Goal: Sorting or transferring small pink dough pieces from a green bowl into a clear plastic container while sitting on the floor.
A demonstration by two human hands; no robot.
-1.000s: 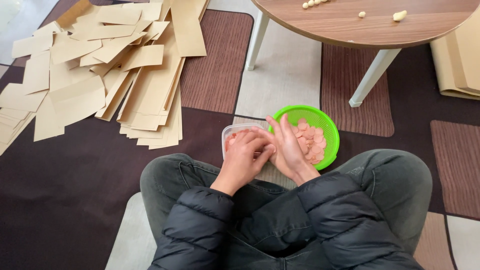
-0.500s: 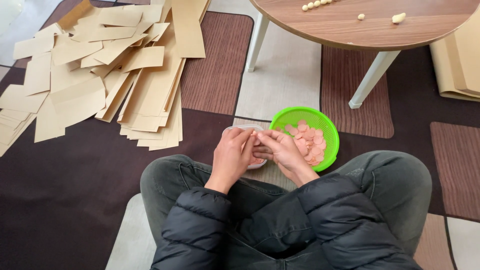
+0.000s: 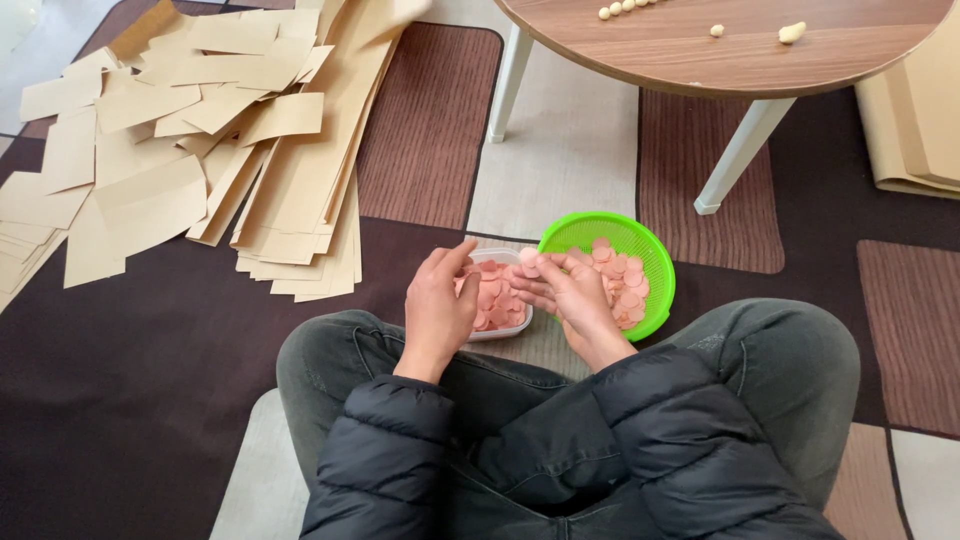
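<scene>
Seated cross-legged on patterned rug [image 3: 140, 400], dark puffer jacket [image 3: 560, 470], grey jeans [image 3: 790, 370]. Left hand [image 3: 438, 310] at near-left edge of small clear tub [image 3: 515, 325], fingers [image 3: 452, 262] loosely curled, thumb up, nothing clearly pinched; holding anything or not, cannot tell. Right hand [image 3: 572, 296] between tub and green basket [image 3: 600, 232], palm turned partly up, fingers [image 3: 535, 285] half-open and pointing left over tub. One pink disc [image 3: 528, 256] at right fingertips, looks pinched or resting there; exact grip unclear. Hands close together, not touching as far as visible.

Tub on floor just in front of knees, full of pink round slices [image 3: 496, 298], partly hidden by both hands. Green basket just right of tub, touching or nearly touching it, can't tell which; also holding pink slices [image 3: 625, 290], heaped on right side, bare mesh at back-left.

Upper left: big loose pile of tan paper envelopes [image 3: 200, 140] spread over rug, overlapping, some long strips nearest the tub but well apart from it. Top right: round wooden table [image 3: 740, 55] on white legs [image 3: 735, 160], a few small pale lumps [image 3: 790, 32] on top. Far right edge: stack of tan paper [image 3: 915, 120] beside table leg. Rug in dark brown, maroon ribbed and beige blocks.
</scene>
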